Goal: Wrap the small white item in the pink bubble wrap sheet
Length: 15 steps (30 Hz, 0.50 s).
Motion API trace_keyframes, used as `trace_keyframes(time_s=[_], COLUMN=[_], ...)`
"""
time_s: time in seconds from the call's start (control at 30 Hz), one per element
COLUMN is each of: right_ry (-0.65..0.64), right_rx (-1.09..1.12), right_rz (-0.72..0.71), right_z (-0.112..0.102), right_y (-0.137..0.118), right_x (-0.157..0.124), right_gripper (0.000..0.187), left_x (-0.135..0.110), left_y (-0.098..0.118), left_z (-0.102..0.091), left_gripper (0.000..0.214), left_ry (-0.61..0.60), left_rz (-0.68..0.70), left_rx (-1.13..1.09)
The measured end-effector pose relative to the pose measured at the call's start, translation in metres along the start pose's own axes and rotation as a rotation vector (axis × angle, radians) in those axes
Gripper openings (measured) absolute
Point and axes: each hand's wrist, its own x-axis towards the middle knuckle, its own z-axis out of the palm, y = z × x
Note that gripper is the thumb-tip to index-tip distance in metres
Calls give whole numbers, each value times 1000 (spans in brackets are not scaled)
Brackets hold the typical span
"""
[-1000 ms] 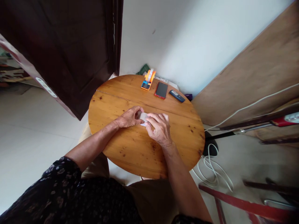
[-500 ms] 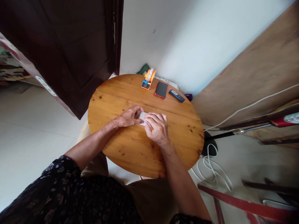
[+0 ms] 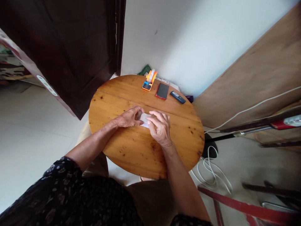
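A small whitish rectangular block (image 3: 145,119), like a little box or a stack of slips, lies low over the middle of the round wooden table (image 3: 131,147). Its exact kind is too small to make out. My left hand (image 3: 129,117) grips its left end between thumb and fingers. Beside its right end is my right hand (image 3: 160,126), with thumb and fingers curved and parted. Whether a right fingertip still touches the block I cannot tell.
Along the table's far side are an orange tape dispenser (image 3: 149,80), a red-edged phone (image 3: 162,91) and a dark handheld device (image 3: 178,97). A dark door (image 3: 70,47) stands at the left. White cable (image 3: 211,169) coils on the floor at the right, near a red bar (image 3: 235,201).
My right fingers have spread and lifted off the block's right end, uncovering more of it. The left hand keeps its hold in about the same spot.
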Motion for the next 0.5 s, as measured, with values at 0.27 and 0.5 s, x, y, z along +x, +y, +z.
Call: trace_keyframes(time_s=[0.27, 0.5], right_ry=[-30, 271], right_rx=[38, 209], right_rz=[10, 194], right_z=[2, -2], right_y=[0, 13], right_x=[0, -2], right_gripper=[23, 41], left_x=[1, -1], left_y=[-4, -5], left_z=[0, -9], left_gripper=[42, 94], left_ry=[-6, -24], left_rz=[6, 1], left_rx=[19, 60])
